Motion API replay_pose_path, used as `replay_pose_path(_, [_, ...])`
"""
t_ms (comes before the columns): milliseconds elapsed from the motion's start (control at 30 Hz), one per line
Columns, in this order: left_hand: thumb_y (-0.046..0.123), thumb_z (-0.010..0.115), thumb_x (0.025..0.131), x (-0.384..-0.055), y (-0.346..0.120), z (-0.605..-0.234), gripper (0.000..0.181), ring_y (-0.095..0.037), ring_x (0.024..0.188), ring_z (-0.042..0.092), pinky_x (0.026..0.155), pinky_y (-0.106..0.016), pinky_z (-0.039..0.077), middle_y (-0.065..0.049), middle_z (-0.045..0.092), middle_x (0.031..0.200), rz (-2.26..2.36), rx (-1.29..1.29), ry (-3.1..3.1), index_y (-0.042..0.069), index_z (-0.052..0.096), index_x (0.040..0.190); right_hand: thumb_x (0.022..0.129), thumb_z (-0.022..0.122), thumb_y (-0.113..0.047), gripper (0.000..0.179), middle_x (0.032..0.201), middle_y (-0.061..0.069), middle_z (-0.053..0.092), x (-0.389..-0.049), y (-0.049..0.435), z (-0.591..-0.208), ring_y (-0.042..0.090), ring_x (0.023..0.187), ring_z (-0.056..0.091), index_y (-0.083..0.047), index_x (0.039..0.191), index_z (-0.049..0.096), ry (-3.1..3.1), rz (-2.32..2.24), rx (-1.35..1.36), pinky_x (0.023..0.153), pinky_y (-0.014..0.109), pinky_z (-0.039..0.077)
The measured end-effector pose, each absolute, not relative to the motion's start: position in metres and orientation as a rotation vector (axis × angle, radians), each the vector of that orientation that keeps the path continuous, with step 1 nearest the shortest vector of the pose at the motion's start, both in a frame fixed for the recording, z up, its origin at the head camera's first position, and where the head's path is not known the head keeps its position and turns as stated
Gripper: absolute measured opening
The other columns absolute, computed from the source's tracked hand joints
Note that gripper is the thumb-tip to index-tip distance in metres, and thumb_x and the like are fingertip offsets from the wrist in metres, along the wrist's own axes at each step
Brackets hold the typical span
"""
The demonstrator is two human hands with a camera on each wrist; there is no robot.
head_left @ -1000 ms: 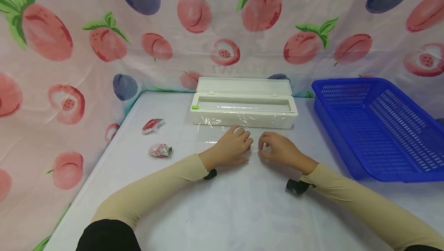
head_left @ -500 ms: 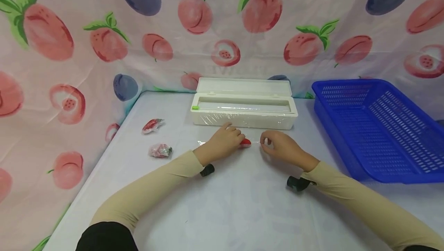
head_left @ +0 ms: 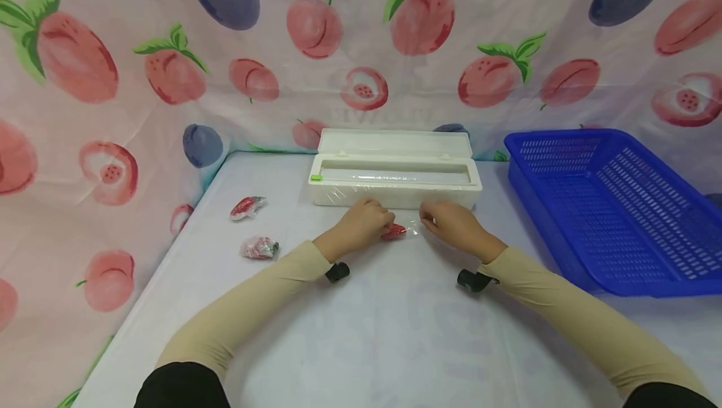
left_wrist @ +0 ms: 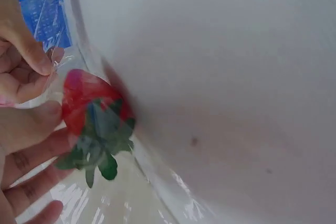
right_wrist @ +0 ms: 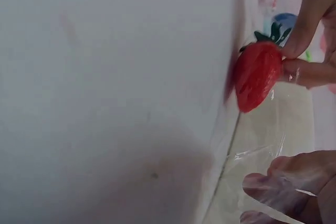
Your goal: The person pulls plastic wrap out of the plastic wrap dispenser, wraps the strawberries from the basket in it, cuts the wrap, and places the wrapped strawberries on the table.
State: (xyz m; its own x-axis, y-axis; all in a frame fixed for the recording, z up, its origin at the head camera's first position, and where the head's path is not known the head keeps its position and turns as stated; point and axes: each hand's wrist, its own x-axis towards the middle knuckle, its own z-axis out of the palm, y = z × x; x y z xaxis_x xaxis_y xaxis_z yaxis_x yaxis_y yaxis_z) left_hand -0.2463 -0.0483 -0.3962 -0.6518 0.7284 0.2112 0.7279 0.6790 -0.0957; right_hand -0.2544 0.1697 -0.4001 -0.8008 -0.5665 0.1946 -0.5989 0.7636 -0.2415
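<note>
A red toy-like strawberry with green leaves (left_wrist: 97,98) sits in clear plastic film (left_wrist: 191,205). My left hand (head_left: 361,223) holds it near the leaves, thumb and finger pinching it in the right wrist view, where its red body (right_wrist: 257,74) points down. Close on the right, my right hand (head_left: 454,226) pinches the film's edge, seen at upper left in the left wrist view as fingers (left_wrist: 39,66). A short stretch of film (head_left: 413,226) spans between the strawberry and that hand. Right behind both hands stands a white cling film box (head_left: 395,195), lid up.
Two film-wrapped red pieces, one farther back (head_left: 247,207) and one nearer (head_left: 261,247), lie on the left of the white-covered table (head_left: 361,345). A blue plastic basket (head_left: 592,232) stands at the right. A fruit-patterned cloth (head_left: 417,88) hangs behind.
My left hand has shifted left and the strawberry, mostly hidden before, now shows. The film seen lying left of that hand is gone from there. My right hand has moved slightly toward the box.
</note>
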Motion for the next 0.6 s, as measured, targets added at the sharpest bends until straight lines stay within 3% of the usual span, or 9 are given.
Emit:
replay_pose_path(200, [0.013,0.068,0.083,-0.251,-0.051,-0.397,0.009,-0.015,0.075,0.058,0.084,-0.031,0.044,0.005,0.064,0.073,-0.065,-1.221,-2.691,0.015,0.062,0.077,0.078,0.071,-0.006,0.015,0.069,0.007,0.062,-0.266,0.180,-0.401,0.023,0.061,0.057,-0.007,0.079,0.056,-2.658,0.051,1.080,0.057,0.034,0.047])
replay_pose_path(333, [0.011,0.069,0.081,-0.254,-0.052,-0.396,0.010,-0.015,0.072,0.056,0.081,-0.030,0.045,0.005,0.064,0.071,-0.126,-1.231,-2.697,0.014,0.062,0.074,0.077,0.070,0.000,0.016,0.074,0.010,0.063,-0.273,0.193,-0.390,0.026,0.065,0.060,-0.005,0.084,0.056,-2.560,-0.179,1.093,0.058,0.037,0.049])
replay_pose_path(467, [0.010,0.070,0.081,-0.256,-0.054,-0.395,0.011,-0.015,0.072,0.056,0.080,-0.030,0.045,0.005,0.064,0.071,-0.168,-1.266,-2.691,0.014,0.062,0.074,0.077,0.070,0.000,0.013,0.075,0.011,0.064,-0.273,0.200,-0.380,0.027,0.068,0.061,-0.003,0.083,0.058,-2.416,-0.182,1.060,0.057,0.038,0.050])
replay_pose_path(600, [0.011,0.071,0.081,-0.258,-0.056,-0.392,0.007,-0.016,0.075,0.059,0.078,-0.030,0.047,0.004,0.066,0.074,-0.194,-1.263,-2.729,0.014,0.065,0.078,0.078,0.071,-0.008,0.012,0.077,0.008,0.065,-0.261,0.186,-0.380,0.023,0.069,0.062,-0.004,0.087,0.064,-2.175,-0.085,1.313,0.058,0.033,0.052])
